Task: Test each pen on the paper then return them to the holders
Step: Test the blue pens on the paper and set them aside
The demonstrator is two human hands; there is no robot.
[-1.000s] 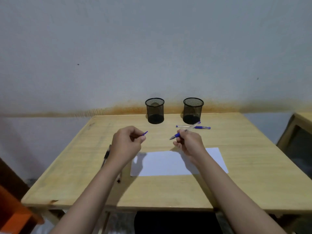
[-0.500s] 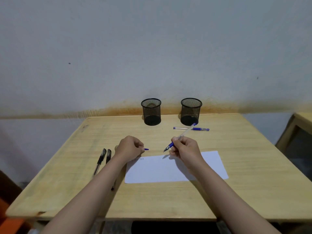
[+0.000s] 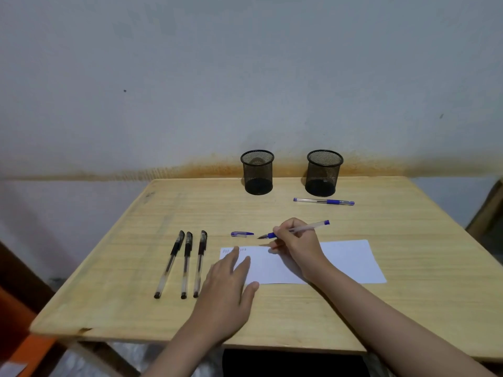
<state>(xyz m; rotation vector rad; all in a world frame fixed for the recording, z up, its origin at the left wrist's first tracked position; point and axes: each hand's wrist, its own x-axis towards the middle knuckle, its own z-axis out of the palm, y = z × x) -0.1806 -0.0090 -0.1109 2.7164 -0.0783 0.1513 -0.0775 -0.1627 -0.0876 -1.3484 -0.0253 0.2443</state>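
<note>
My right hand (image 3: 296, 244) grips an uncapped blue pen (image 3: 307, 228), its tip just above the top edge of the white paper (image 3: 345, 261). My left hand (image 3: 230, 281) lies flat, fingers spread, on the paper's left end, partly covering small scribbles there. The pen's blue cap (image 3: 241, 234) lies on the table just beyond the paper. Three black pens (image 3: 186, 263) lie side by side to the left. Another blue pen (image 3: 324, 201) lies before the right mesh holder (image 3: 324, 172). The left mesh holder (image 3: 257, 172) stands beside it. Both holders look empty.
The wooden table (image 3: 136, 268) stands against a pale wall with a rusty stain line. An orange object (image 3: 24, 352) sits low at the left. Part of another wooden piece of furniture (image 3: 487, 210) shows at the right edge.
My left hand let go of the blue cap, which now lies on the table, and moved down flat onto the paper. My right hand lowered the pen toward the paper.
</note>
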